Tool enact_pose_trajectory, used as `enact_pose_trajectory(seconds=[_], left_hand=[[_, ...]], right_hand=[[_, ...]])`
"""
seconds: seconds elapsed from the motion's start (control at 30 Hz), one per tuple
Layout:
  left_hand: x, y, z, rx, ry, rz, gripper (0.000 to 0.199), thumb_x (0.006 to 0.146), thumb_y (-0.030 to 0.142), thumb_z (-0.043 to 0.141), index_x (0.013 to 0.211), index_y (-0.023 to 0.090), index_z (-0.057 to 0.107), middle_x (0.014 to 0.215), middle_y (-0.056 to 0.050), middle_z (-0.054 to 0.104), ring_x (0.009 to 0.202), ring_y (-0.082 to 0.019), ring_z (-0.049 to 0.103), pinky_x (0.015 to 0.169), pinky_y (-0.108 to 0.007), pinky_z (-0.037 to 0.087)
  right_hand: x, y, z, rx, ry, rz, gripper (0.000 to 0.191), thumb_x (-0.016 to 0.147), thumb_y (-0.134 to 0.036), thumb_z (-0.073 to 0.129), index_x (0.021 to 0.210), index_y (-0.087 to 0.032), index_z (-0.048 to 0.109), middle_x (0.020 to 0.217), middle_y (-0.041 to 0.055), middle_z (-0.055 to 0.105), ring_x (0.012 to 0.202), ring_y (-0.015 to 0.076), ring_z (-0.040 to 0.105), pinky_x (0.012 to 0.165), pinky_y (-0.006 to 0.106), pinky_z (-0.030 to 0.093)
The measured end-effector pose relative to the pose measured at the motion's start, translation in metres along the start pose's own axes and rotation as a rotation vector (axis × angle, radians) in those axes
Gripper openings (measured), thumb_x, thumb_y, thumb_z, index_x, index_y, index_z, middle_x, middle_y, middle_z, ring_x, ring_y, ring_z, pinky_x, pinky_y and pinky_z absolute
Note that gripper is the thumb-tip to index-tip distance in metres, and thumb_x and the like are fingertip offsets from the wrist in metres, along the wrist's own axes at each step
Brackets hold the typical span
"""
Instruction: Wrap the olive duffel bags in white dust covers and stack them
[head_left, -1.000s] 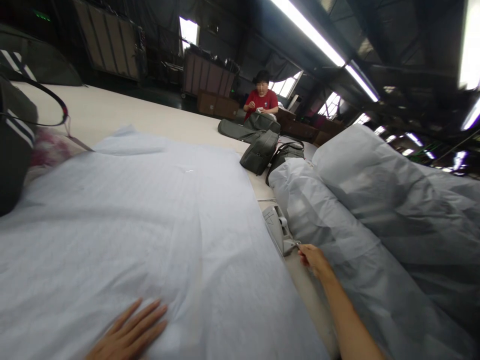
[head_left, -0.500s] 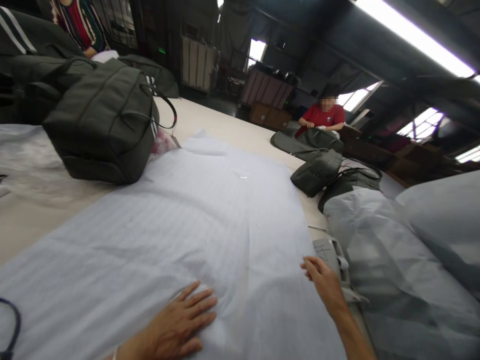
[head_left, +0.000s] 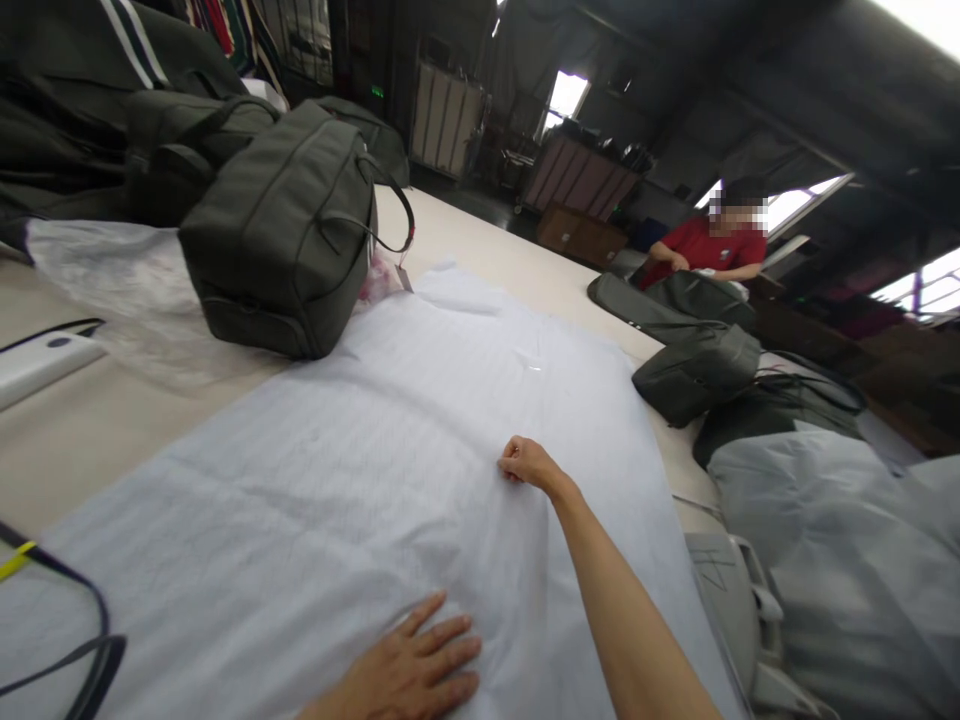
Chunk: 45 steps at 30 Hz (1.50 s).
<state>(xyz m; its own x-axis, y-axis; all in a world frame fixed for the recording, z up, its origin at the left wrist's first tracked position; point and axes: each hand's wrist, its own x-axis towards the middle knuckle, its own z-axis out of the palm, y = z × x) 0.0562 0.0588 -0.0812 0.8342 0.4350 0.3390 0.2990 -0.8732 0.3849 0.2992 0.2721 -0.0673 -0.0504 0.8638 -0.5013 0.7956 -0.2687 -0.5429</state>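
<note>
A large white cloth sheet [head_left: 360,480] lies spread over the table in front of me, with soft creases across it. My left hand [head_left: 420,665] rests flat on its near part, fingers spread. Farther up, my right hand [head_left: 529,463] is over the middle of the sheet with its fingers closed in a pinch. Whatever is between those fingertips, if anything, is hidden. A small clear shiny piece [head_left: 531,362] lies on the cloth beyond the right hand.
A dark green bag [head_left: 281,230] stands at the left by crumpled clear plastic [head_left: 142,290]. More green bags [head_left: 697,370] and grey-white wrapped bundles [head_left: 832,530] sit at the right, near a grey plastic case [head_left: 720,590]. A black strap [head_left: 94,600] lies near left. A person in red [head_left: 709,250] handles a bag across the table.
My right hand has moved from the sheet's right edge inward and away from me, over its middle. My left hand stays flat on the cloth. The view has turned left.
</note>
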Motion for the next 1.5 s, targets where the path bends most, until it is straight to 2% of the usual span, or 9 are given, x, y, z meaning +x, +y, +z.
enact_pose_trajectory(seconds=[0.27, 0.47, 0.67, 0.87, 0.97, 1.07, 1.17, 1.37, 1.5], left_hand=[[-0.001, -0.003, 0.004, 0.035, 0.015, -0.004, 0.03, 0.098, 0.024, 0.054, 0.127, 0.026, 0.056, 0.137, 0.003, 0.059, 0.13, -0.015, 0.05, 0.121, -0.034, 0.021], [-0.002, -0.001, -0.003, -0.049, 0.008, -0.023, 0.038, 0.097, 0.021, 0.051, 0.135, 0.025, 0.051, 0.14, 0.0, 0.057, 0.132, -0.018, 0.048, 0.121, -0.037, 0.021], [-0.001, 0.0, -0.008, -0.099, -0.052, -0.023, 0.046, 0.097, 0.041, 0.053, 0.138, 0.024, 0.048, 0.143, -0.001, 0.054, 0.133, -0.02, 0.047, 0.121, -0.037, 0.02], [-0.006, 0.001, 0.003, -0.162, -0.089, -0.059, 0.053, 0.095, 0.047, 0.053, 0.142, 0.025, 0.043, 0.147, -0.002, 0.049, 0.138, -0.022, 0.04, 0.122, -0.042, 0.015], [-0.008, 0.001, 0.011, -0.172, -0.093, -0.061, 0.052, 0.096, 0.048, 0.051, 0.143, 0.026, 0.043, 0.147, -0.003, 0.049, 0.14, -0.023, 0.037, 0.122, -0.043, 0.013], [-0.008, 0.001, 0.016, -0.156, -0.108, -0.049, 0.051, 0.097, 0.049, 0.048, 0.141, 0.025, 0.044, 0.147, -0.004, 0.049, 0.14, -0.023, 0.036, 0.121, -0.043, 0.012], [-0.006, 0.001, 0.021, -0.14, -0.11, -0.049, 0.049, 0.098, 0.047, 0.045, 0.142, 0.024, 0.044, 0.146, -0.004, 0.05, 0.14, -0.022, 0.037, 0.121, -0.044, 0.011], [-0.005, 0.001, 0.03, -0.132, -0.135, -0.061, 0.044, 0.102, 0.042, 0.039, 0.14, 0.021, 0.045, 0.146, -0.005, 0.05, 0.139, -0.021, 0.037, 0.12, -0.043, 0.007], [-0.006, 0.0, 0.034, -0.117, -0.146, -0.047, 0.045, 0.101, 0.046, 0.039, 0.136, 0.021, 0.049, 0.147, -0.005, 0.049, 0.141, -0.022, 0.034, 0.12, -0.044, 0.006]], right_hand=[[0.014, 0.005, -0.007, -0.178, -0.046, 0.121, 0.024, 0.063, -0.026, 0.074, 0.056, -0.022, 0.051, 0.044, 0.0, 0.06, 0.045, 0.0152, 0.057, 0.048, 0.025, 0.038], [0.002, 0.024, -0.006, -0.147, 0.128, 0.138, 0.035, 0.065, -0.044, 0.077, 0.062, -0.023, 0.049, 0.047, -0.0027, 0.058, 0.046, 0.013, 0.054, 0.048, 0.024, 0.035], [-0.01, 0.042, -0.007, 0.037, 0.13, 0.123, 0.032, 0.081, -0.051, 0.059, 0.072, -0.022, 0.05, 0.056, -0.0021, 0.062, 0.046, 0.0106, 0.056, 0.045, 0.021, 0.037], [-0.014, 0.045, 0.005, 0.019, 0.301, 0.112, 0.033, 0.065, -0.044, 0.075, 0.067, -0.023, 0.051, 0.049, -0.0061, 0.055, 0.048, 0.0116, 0.052, 0.049, 0.023, 0.036], [-0.026, 0.037, 0.007, 0.072, 0.381, 0.098, 0.03, 0.07, -0.048, 0.071, 0.075, -0.022, 0.056, 0.057, -0.0037, 0.06, 0.053, 0.0132, 0.056, 0.055, 0.024, 0.041], [-0.064, 0.031, 0.011, 0.148, 0.505, 0.075, 0.036, 0.082, -0.055, 0.054, 0.091, -0.021, 0.059, 0.08, 0.0028, 0.068, 0.067, 0.0156, 0.062, 0.066, 0.026, 0.047], [-0.134, 0.032, 0.033, 0.194, 0.518, 0.031, 0.033, 0.082, -0.054, 0.055, 0.088, -0.022, 0.061, 0.082, 0.0025, 0.068, 0.073, 0.017, 0.061, 0.073, 0.027, 0.048], [-0.289, 0.047, 0.121, 0.22, 0.231, 0.03, 0.02, 0.084, -0.041, 0.059, 0.079, -0.024, 0.067, 0.071, -0.0003, 0.066, 0.069, 0.0178, 0.061, 0.069, 0.028, 0.047], [-0.341, 0.056, 0.177, 0.24, 0.191, 0.035, 0.014, 0.084, -0.034, 0.058, 0.091, -0.027, 0.069, 0.089, 0.0018, 0.071, 0.084, 0.0215, 0.066, 0.079, 0.032, 0.05]])
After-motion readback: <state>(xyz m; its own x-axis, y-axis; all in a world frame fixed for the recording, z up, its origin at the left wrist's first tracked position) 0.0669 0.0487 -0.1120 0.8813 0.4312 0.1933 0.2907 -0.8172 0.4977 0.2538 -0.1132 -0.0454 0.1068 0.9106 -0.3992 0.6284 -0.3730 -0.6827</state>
